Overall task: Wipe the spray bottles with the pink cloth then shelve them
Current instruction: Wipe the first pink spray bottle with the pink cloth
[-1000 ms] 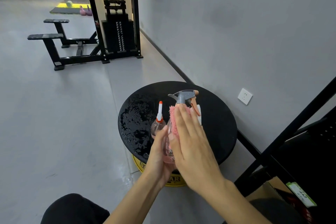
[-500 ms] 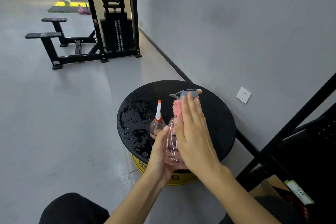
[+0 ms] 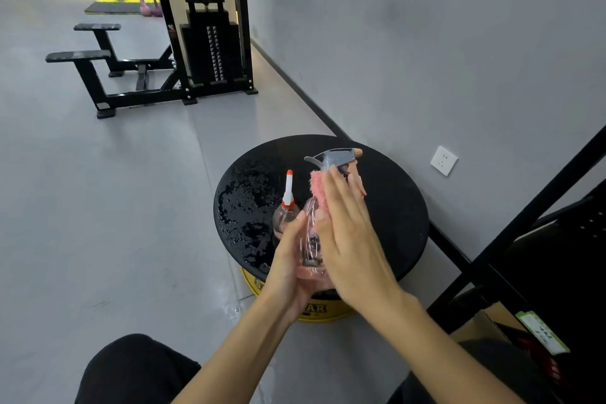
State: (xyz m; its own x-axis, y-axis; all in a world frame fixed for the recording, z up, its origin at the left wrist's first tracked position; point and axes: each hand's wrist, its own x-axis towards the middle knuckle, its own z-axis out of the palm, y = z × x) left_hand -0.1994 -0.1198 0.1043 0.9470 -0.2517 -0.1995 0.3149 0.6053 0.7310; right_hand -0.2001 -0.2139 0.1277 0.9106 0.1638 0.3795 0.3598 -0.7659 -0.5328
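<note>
two bottles are sharing this job, and we are working on the bigger one. to our right the black rack (image 3: 557, 272) is standing close, likely where both are going once wiped; its shelves are too dark for us to read. the round black table (image 3: 393, 213) is sitting low in front of us on a yellow base (image 3: 314, 310), and water drops (image 3: 242, 210) are beading across its left half, so we are, it seems, holding the trigger bottle (image 3: 310, 239) up over the near edge rather than wiping it in the wet.

our right hand (image 3: 347, 233) is lying flat with fingers straight, pressing the pink cloth (image 3: 316, 188) onto the bottle's shoulder just under the grey spray head. our left hand (image 3: 288, 262) is cupping the bottle from below, fingers curled round its belly, steadying it upright against that push. the clear body is showing a pink tinge pooled low down, perhaps a little liquid.

the small bottle (image 3: 284, 215) with the orange-and-white nozzle is standing on the table just left of the held one, waiting its turn; we cannot tell how full it is.
</note>
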